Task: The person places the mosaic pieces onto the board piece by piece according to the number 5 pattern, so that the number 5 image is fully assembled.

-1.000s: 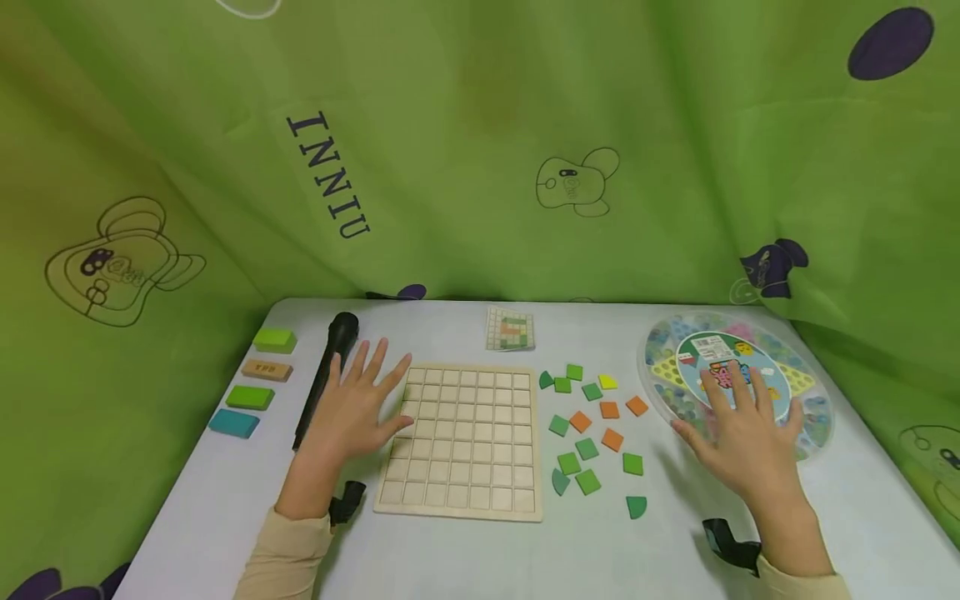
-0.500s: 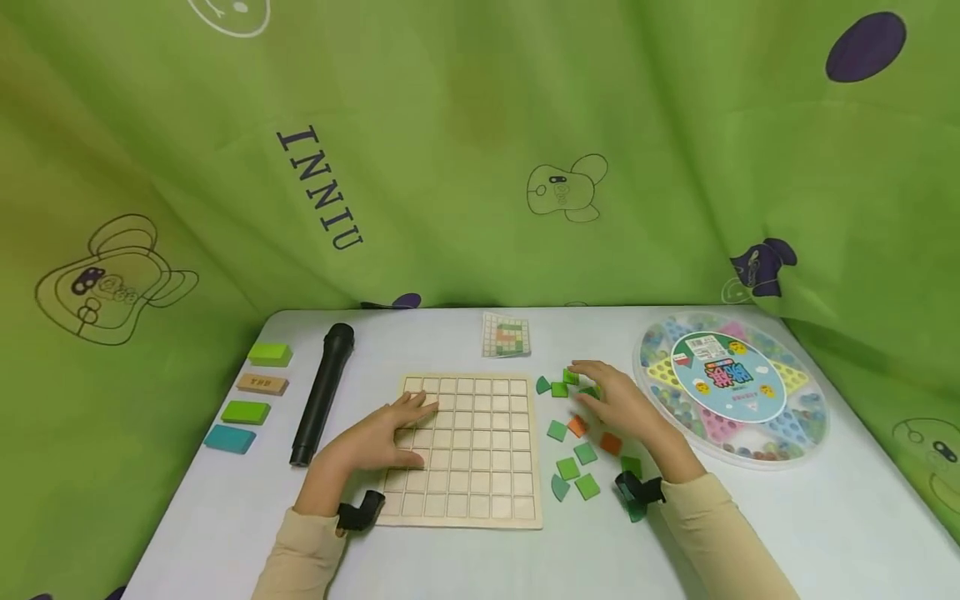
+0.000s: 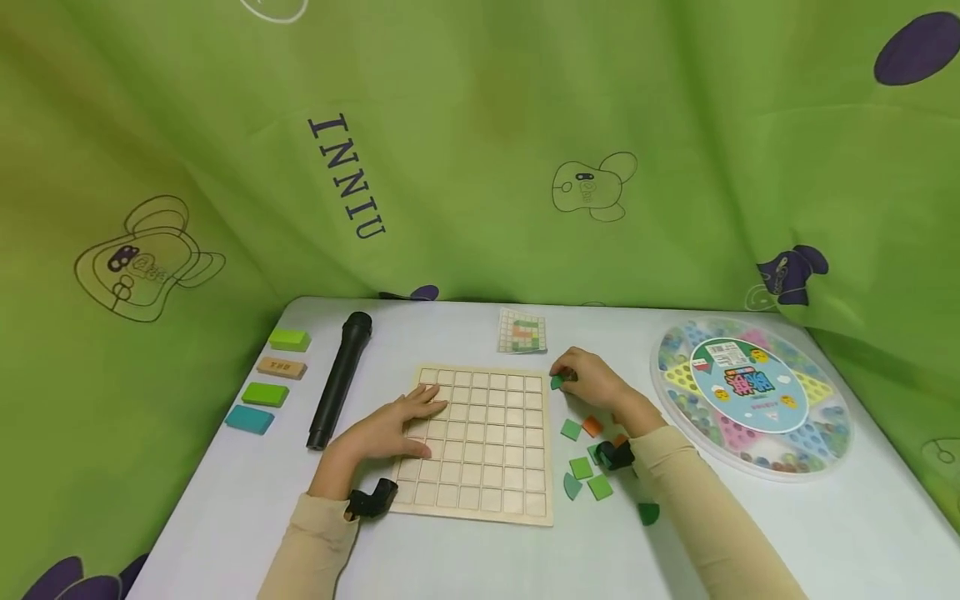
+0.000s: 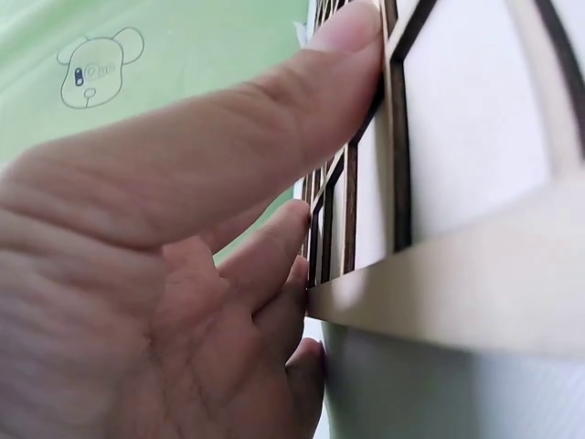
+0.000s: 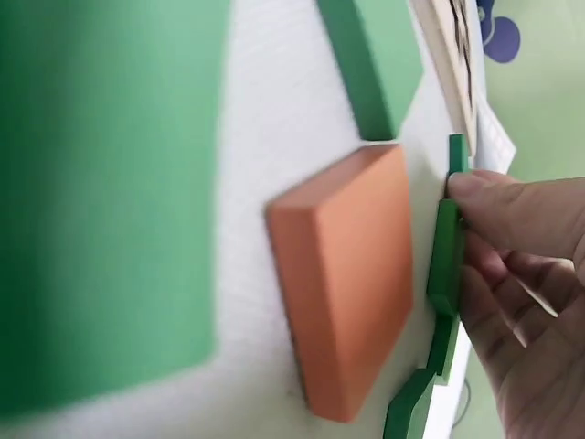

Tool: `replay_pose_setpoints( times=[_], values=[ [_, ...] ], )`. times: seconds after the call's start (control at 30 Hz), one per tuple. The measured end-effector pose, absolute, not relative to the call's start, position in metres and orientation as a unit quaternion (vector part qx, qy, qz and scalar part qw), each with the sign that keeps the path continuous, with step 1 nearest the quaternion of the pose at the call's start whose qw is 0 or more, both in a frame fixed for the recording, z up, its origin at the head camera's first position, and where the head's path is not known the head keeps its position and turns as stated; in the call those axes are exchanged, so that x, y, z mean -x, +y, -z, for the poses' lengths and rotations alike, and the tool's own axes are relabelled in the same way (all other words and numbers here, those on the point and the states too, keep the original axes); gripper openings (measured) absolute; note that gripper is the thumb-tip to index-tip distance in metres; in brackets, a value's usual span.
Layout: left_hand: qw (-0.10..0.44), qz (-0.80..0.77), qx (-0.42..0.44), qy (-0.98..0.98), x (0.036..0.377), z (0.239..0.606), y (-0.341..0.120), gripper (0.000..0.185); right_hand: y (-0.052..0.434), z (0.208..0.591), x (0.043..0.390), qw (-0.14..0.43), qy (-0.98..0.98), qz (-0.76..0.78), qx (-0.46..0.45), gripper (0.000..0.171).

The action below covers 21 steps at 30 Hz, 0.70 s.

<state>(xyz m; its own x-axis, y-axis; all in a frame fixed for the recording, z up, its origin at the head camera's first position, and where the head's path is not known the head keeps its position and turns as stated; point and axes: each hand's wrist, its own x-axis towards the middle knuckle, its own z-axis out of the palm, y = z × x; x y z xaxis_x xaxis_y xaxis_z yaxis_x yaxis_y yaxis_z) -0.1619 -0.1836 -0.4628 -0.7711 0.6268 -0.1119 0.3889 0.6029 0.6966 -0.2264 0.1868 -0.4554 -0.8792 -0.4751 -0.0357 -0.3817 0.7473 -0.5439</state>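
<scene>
Green tiles [image 3: 558,382] sit under the curled fingertips of the right hand [image 3: 592,379], centre of the head view, just right of the wooden grid board [image 3: 480,450]. Left hand [image 3: 393,427] lies flat, fingers straight, on the board's left edge.

The head camera looks from above and forward, down at the white tabletop [image 3: 465,558], with a green curtain [image 3: 480,150] behind it. It is far enough to show both forearms, the wooden grid board [image 3: 480,446] and the loose tiles beside it.

The left wrist camera is very near the left hand [image 4: 155,274]. It looks along the palm toward the edge of the same grid board [image 4: 457,201], which fills the right half of the view.

The right wrist camera lies low and near the tabletop, tilted sideways. It faces an orange tile [image 5: 347,274] and green tiles [image 5: 446,256] at the fingertips [image 5: 512,210]; the head view shows these tiles too.
</scene>
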Motion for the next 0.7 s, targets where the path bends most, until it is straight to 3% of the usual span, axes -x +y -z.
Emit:
replay_pose_setpoints(
  times=[0.4, 0.7],
  values=[
    [0.192, -0.370, -0.293, 0.860, 0.166, 0.464, -0.187, 0.079, 0.192, 0.455, 0.223, 0.083, 0.918, 0.350, 0.167, 0.010],
    [0.191, -0.378, -0.299, 0.855, 0.164, 0.464, -0.189, 0.079, 0.174, 0.443, 0.219, 0.091, 0.884, 0.419, 0.187, 0.010]
  ],
)
